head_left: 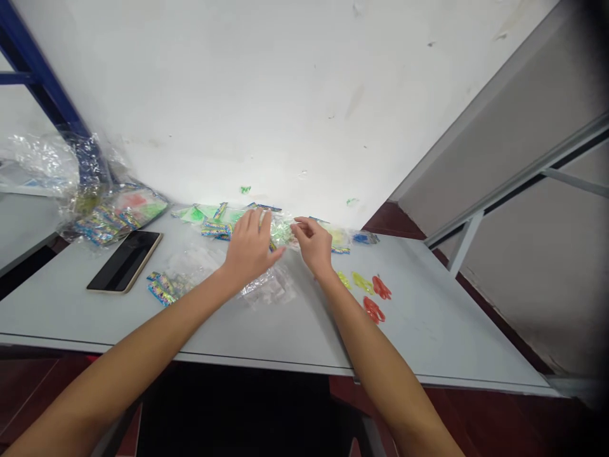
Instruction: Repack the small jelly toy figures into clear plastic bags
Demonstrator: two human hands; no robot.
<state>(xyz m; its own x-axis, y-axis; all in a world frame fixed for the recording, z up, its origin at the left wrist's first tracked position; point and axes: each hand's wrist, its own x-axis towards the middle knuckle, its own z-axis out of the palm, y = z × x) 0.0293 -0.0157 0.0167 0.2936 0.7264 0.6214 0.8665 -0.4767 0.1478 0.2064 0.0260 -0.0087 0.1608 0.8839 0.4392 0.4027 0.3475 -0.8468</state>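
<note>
A white scuffed wall [266, 95] rises behind a pale grey worktop [442, 330], with a blue metal frame [42, 76] at far left and a grey metal frame [518, 190] at right. Crumpled clear plastic [42, 166] heaps at the worktop's far left corner, over a spill of foil packets [102, 225]. A phone [124, 261] in a gold-edged case lies face up just in front of that heap.

Two bare forearms reach in from the bottom of the view, and the person's hands [280, 244] work close together but apart at mid-worktop. The left hand [250, 247] spreads its fingers above a clear bag [283, 230] holding something green, its fingertips at or just touching the plastic. The right hand [314, 246] curls its fingers at the bag's other side; whether it grips the plastic cannot be told.

A second clear bag [269, 289] lies just below the hands. Further packets [214, 228] line the far edge, and a small bunch [164, 287] sits left of the left wrist. Right of the right wrist lie red jelly figures [375, 298] and yellow ones [362, 282].
</note>
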